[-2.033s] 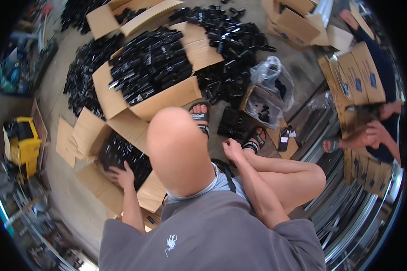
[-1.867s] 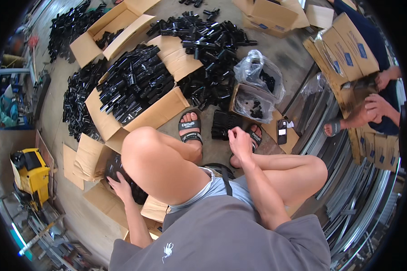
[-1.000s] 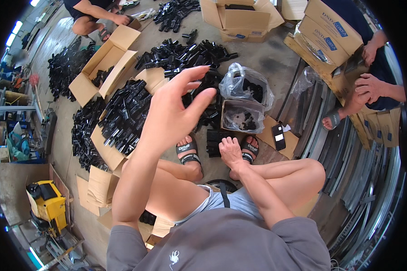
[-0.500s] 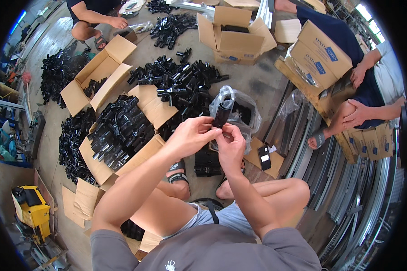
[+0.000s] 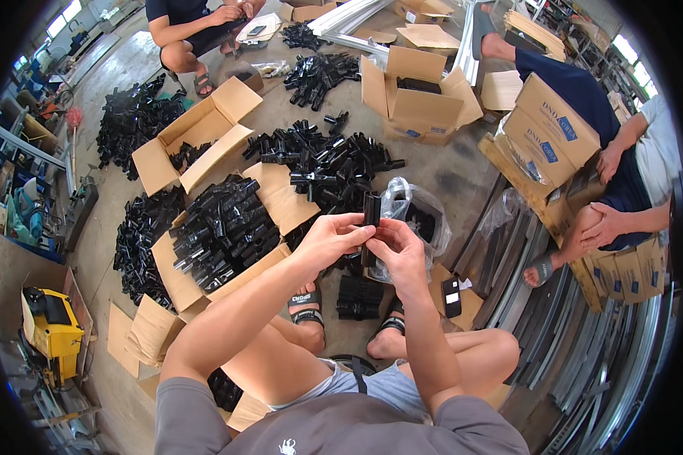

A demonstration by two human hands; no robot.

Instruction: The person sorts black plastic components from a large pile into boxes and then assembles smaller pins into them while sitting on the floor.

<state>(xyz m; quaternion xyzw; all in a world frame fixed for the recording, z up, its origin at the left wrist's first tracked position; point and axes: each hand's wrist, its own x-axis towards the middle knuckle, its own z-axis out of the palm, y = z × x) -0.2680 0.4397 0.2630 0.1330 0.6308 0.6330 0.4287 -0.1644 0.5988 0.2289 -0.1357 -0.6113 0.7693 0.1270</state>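
Both my hands hold a glossy black tube-like part [image 5: 372, 208] upright in front of me. My left hand [image 5: 332, 241] pinches its lower end from the left, thumb and fingers together. From the right, my right hand [image 5: 401, 249] grips the same end with its fingertips. Whether a smaller piece sits between the fingertips is hidden. Just beyond the right hand stands a clear plastic bag [image 5: 439, 241] with small black pieces [image 5: 420, 221] in it. Between my feet lies a small stack of black parts [image 5: 358, 297]. A heap of similar black parts [image 5: 322, 163] lies ahead.
An opened carton [image 5: 171, 267] full of black parts is at my left, another carton [image 5: 150, 168] behind it. A phone [image 5: 451, 297] lies on cardboard at right, near long metal profiles [image 5: 535, 326]. One person [image 5: 184, 34] crouches far left; another [image 5: 630, 144] sits right beside boxes.
My view has tilted up, so the surroundings sit lower in it. Both hands still hold the black part, which now stands straighter. The far-left person's hands have come together.
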